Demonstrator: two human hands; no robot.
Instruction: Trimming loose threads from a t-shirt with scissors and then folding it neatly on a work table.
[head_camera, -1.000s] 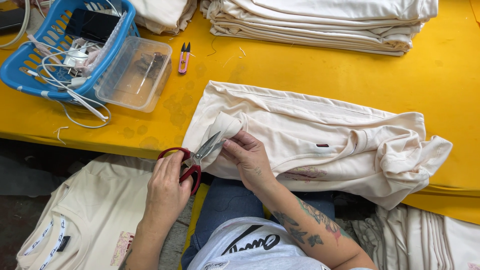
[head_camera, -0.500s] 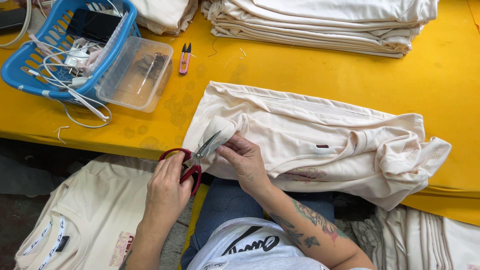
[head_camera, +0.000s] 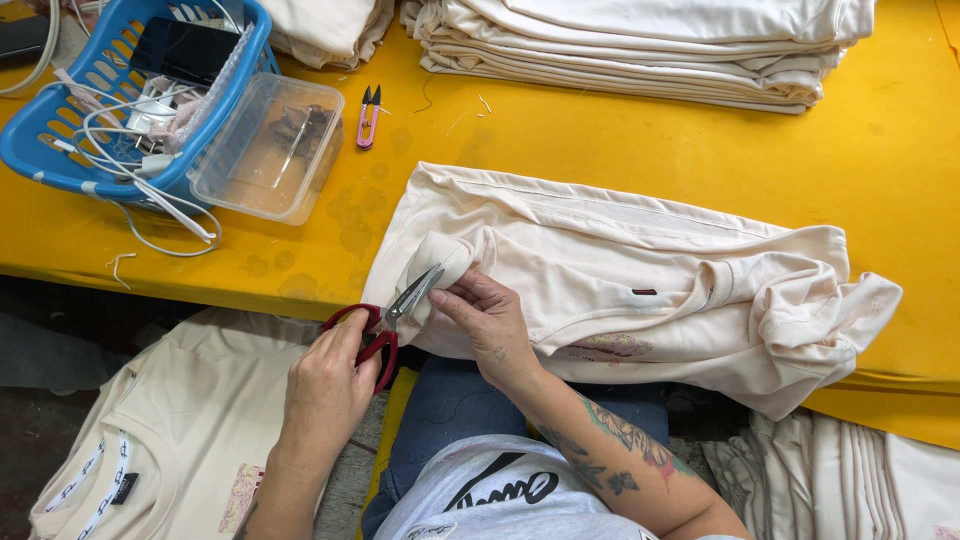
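A cream garment (head_camera: 640, 270) lies crumpled on the yellow table (head_camera: 560, 140), its near edge hanging toward me. My left hand (head_camera: 325, 385) grips red-handled scissors (head_camera: 385, 325) whose blades point up at the garment's folded left corner. My right hand (head_camera: 490, 325) pinches that corner of the cloth just beside the blade tips. My tattooed right forearm runs down to the lower right.
A blue basket (head_camera: 110, 95) with cables and a dark phone stands at the back left, a clear plastic box (head_camera: 265, 150) next to it. Small pink thread snips (head_camera: 368, 115) lie beyond. Folded cream garments (head_camera: 640, 45) are stacked at the back; more lie below the table (head_camera: 140, 440).
My right hand's fingers have shifted slightly on the folded corner, and the scissors' blades have stayed at the cloth edge. The garment has barely moved.
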